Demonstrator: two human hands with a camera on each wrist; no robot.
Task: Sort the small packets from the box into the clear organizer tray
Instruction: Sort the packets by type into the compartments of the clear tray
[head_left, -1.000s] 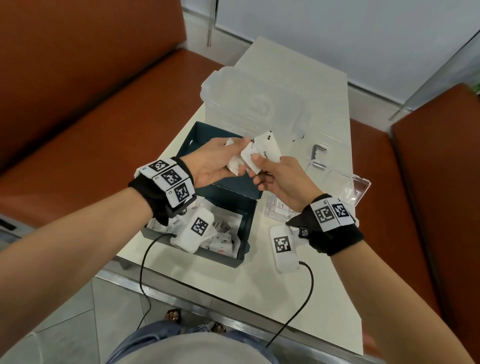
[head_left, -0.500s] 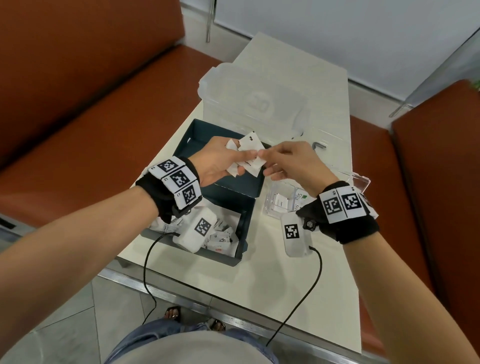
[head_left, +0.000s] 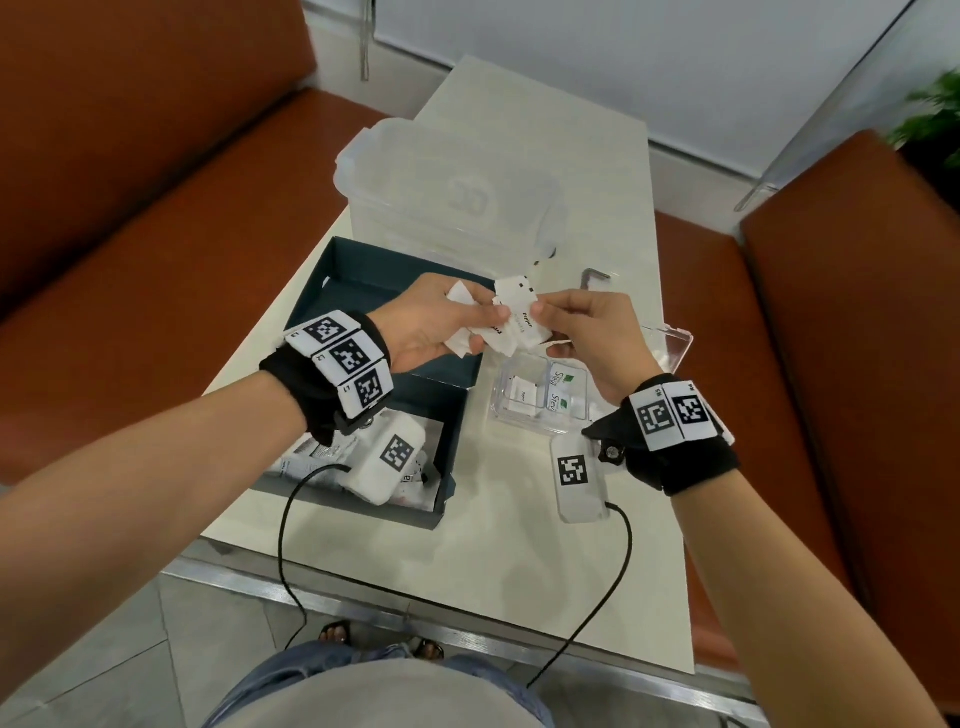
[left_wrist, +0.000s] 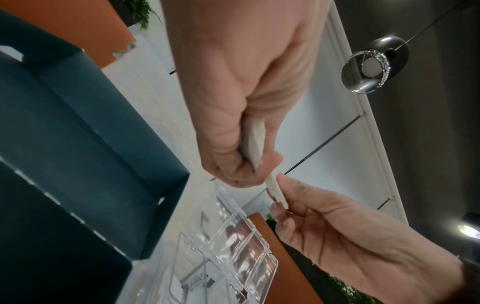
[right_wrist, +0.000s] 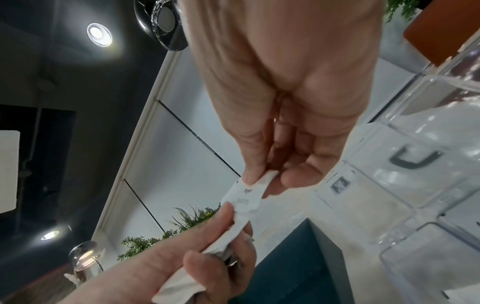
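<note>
My left hand (head_left: 488, 319) grips a small bundle of white packets (head_left: 462, 299) above the far right corner of the dark teal box (head_left: 374, 260). My right hand (head_left: 543, 312) pinches one white pepper packet (head_left: 524, 322) at the top of that bundle, and the left thumb still touches it. In the right wrist view the pinched packet (right_wrist: 245, 197) stretches between my right fingertips (right_wrist: 253, 174) and the left thumb. The clear organizer tray (head_left: 498, 410) lies just under my right hand, with packets in its near compartments. More packets lie in the box's near end (head_left: 311, 460).
A large clear lidded container (head_left: 452, 187) stands behind the box. A grey hex key (head_left: 592, 275) lies on the white table (head_left: 519, 545), near the tray's open lid (head_left: 672, 345). Orange benches flank the table. Cables trail from both wrists toward the near edge.
Both hands have drifted right from over the box toward the tray. The right hand's grip has shifted onto a single pepper packet, and the tray's near compartments have come into view.
</note>
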